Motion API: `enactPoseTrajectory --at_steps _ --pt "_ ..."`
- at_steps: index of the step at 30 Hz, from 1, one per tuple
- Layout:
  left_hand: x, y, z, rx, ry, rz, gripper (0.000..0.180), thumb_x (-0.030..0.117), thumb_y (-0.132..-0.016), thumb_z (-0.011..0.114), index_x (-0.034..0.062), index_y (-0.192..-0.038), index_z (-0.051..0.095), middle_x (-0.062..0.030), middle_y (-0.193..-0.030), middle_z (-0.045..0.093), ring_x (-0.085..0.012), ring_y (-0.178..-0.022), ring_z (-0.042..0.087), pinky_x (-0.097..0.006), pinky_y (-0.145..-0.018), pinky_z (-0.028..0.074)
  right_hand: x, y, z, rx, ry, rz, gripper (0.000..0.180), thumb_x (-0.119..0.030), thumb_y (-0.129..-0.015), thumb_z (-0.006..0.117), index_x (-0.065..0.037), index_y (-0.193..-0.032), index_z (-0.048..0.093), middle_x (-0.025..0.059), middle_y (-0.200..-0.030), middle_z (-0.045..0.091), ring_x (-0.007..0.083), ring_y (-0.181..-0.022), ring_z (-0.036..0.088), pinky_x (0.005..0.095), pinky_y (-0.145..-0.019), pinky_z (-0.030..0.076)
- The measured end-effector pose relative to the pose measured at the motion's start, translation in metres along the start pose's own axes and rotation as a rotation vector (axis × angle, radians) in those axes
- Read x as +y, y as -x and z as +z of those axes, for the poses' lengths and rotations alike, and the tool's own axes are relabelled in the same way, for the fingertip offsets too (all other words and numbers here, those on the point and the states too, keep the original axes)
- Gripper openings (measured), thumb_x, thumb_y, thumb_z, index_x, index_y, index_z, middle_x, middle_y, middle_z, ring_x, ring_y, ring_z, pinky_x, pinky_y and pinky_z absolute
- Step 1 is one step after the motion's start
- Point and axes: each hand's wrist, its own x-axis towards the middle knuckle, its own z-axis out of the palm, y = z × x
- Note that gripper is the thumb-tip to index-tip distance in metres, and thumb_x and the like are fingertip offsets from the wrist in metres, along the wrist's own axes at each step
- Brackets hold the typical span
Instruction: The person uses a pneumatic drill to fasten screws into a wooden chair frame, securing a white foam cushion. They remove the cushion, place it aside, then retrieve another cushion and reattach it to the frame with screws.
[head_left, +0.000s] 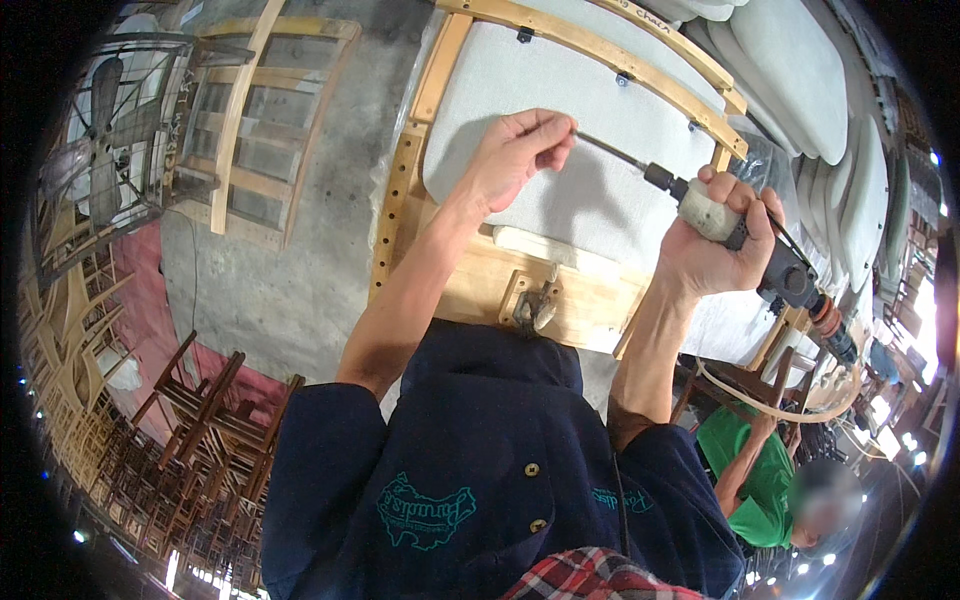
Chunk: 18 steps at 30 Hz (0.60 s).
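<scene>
Right now the right hand (715, 250) is clamped on a pneumatic screwdriver (700, 210) angled toward the curved wooden chair frame (590, 45) at the white cushion's (560, 130) far edge, while the left hand (520, 150), fingers pinched together, steadies the bit (610, 150) for aim.

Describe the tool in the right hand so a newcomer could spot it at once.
Start at the large pale grey padded panel in its curved wooden frame, which fills the upper middle. At its right edge the right hand grips a dark powered screwdriver with a pale wrapped grip. Its long thin metal bit reaches left to the left hand; a tan hose trails from its rear, unlike anything nearby.
</scene>
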Motion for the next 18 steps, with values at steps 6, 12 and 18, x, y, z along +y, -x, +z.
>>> enactPoseTrajectory --at_steps 6,12,18 --pt "0.041 -0.041 -0.017 0.278 -0.877 0.189 0.055 0.049 -0.090 0.075 0.0061 -0.124 0.071 -0.0089 -0.104 0.075 -0.0194 -0.088 0.070 -0.037 -0.083 0.057 0.038 -0.015 0.026 -0.101 0.050 -0.144 0.016 -0.005 -0.091 0.051 -0.004 -0.105 0.060 0.0114 -0.075 0.064 0.0228 -0.078 0.066 0.0458 -0.088 0.056" --pt "0.068 -0.115 -0.090 0.198 -1.509 0.919 0.045 0.023 -0.081 0.078 0.0052 -0.121 0.066 -0.0173 -0.126 0.064 -0.0371 -0.123 0.057 -0.050 -0.110 0.042 0.076 -0.029 0.030 -0.177 0.624 -0.316 0.037 0.016 -0.063 0.062 -0.008 -0.089 0.072 0.0025 -0.093 0.069 0.0239 -0.107 0.056 0.0364 -0.090 0.043" --pt "0.065 -0.146 -0.113 0.058 -1.560 1.088 0.044 0.028 -0.079 0.083 0.0062 -0.116 0.072 -0.0167 -0.122 0.068 -0.0349 -0.122 0.059 -0.049 -0.113 0.040 0.124 -0.065 0.035 -0.468 0.864 -1.002 0.023 0.013 -0.085 0.063 -0.001 -0.102 0.068 0.0085 -0.095 0.071 0.0243 -0.086 0.074 0.0327 -0.092 0.053"
